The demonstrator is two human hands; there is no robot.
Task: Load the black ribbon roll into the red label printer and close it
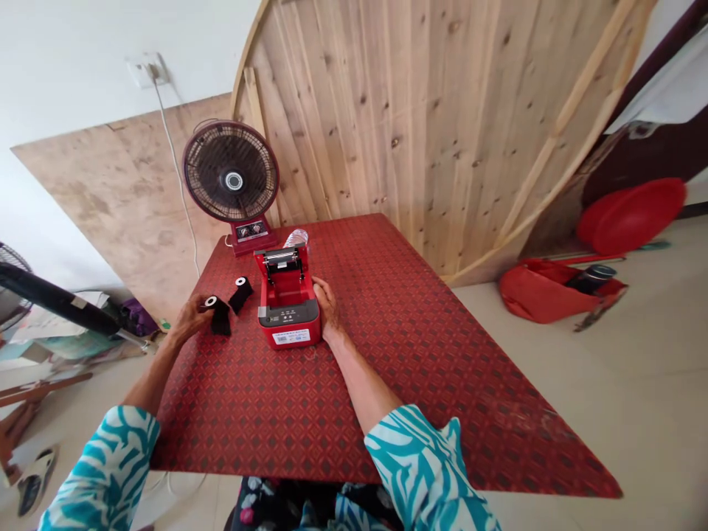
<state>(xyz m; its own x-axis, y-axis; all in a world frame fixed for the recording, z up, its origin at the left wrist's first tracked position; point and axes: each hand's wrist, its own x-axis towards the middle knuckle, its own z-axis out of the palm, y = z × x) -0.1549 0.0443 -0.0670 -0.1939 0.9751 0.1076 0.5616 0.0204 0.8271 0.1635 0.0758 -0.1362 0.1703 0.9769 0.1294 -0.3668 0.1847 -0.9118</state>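
A red label printer (288,335) with a dark grey front panel stands on the table, its lid (282,258) raised and its red inside exposed. My right hand (327,304) grips the printer's right side, thumb and fingers along the wall. To the left of the printer, my left hand (191,318) has its fingers closed on the edge of a black roll (220,318) with a white core and a loose black tail. A second black roll (241,296) of the same kind lies between that one and the printer.
A dark red fan (232,173) stands at the table's far left corner. Behind the printer is a clear plastic object (297,237). The table (398,354) has a red patterned cover; wooden boards (398,110) lean behind it. A red bag (531,291) sits on the floor to the right.
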